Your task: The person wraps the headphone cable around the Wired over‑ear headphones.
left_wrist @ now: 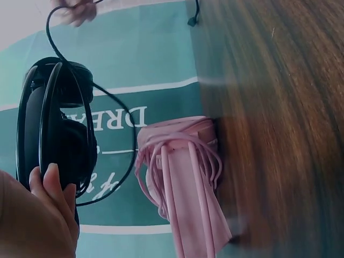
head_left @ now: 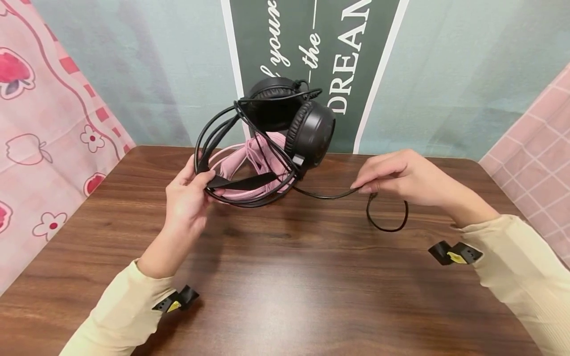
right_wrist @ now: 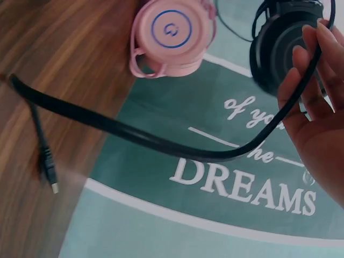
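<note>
Black over-ear headphones (head_left: 315, 132) are held up above the table, ear cups toward the back. My left hand (head_left: 187, 198) grips their headband, thumb on the near side. Loops of the black cable (head_left: 329, 197) hang around the headband. To the right, my right hand (head_left: 403, 178) pinches that cable between thumb and fingertips. The free end curls down below this hand, and its plug (right_wrist: 48, 166) shows near the tabletop in the right wrist view. Pink headphones (left_wrist: 188, 188) with a bundled pink cord rest on the table behind the black pair, partly hidden in the head view.
The brown wooden table (head_left: 285, 296) spans the front. Behind it hangs a green-blue cloth (head_left: 169, 74) with white lettering. A pink patterned cloth (head_left: 49, 138) borders the left side, and pink tile-patterned material (head_left: 539, 143) borders the right.
</note>
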`<control>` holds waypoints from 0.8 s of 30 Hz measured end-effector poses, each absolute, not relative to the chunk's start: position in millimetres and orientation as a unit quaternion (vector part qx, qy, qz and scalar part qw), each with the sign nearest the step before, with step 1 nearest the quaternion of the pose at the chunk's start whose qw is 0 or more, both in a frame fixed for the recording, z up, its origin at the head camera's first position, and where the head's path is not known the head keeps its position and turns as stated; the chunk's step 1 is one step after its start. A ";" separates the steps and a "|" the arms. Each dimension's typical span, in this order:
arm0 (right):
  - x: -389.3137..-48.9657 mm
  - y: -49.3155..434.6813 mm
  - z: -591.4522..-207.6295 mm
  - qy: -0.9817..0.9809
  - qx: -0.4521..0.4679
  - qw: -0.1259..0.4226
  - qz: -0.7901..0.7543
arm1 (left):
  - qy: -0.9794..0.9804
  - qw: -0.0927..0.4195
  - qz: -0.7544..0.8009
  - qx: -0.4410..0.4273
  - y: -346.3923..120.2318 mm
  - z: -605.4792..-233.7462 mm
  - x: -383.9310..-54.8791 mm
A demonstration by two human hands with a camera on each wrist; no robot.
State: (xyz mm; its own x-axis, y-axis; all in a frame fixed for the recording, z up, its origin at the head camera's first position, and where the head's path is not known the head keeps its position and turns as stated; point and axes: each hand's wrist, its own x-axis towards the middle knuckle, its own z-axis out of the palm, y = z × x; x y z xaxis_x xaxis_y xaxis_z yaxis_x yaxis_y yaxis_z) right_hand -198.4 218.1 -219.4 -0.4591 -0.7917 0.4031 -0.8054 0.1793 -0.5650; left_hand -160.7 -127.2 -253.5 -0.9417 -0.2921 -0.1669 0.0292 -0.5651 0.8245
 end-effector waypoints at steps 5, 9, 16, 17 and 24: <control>-192.9 209.4 -211.7 -0.763 0.515 0.037 0.389 | -0.489 0.090 -0.856 0.139 -120.6 -252.5 -157.6; -189.2 204.0 -205.2 -0.768 0.502 0.074 0.390 | -0.504 0.083 -0.848 0.141 -116.6 -251.5 -155.0; -183.2 197.2 -188.1 -0.784 0.461 0.143 0.390 | -0.554 0.068 -0.820 0.127 -111.1 -252.1 -150.8; -182.5 197.0 -186.0 -0.786 0.455 0.152 0.389 | -0.560 0.067 -0.817 0.122 -110.6 -252.6 -150.4; -182.1 197.8 -178.0 -0.788 0.441 0.186 0.388 | -0.585 0.049 -0.804 0.096 -107.2 -256.2 -148.1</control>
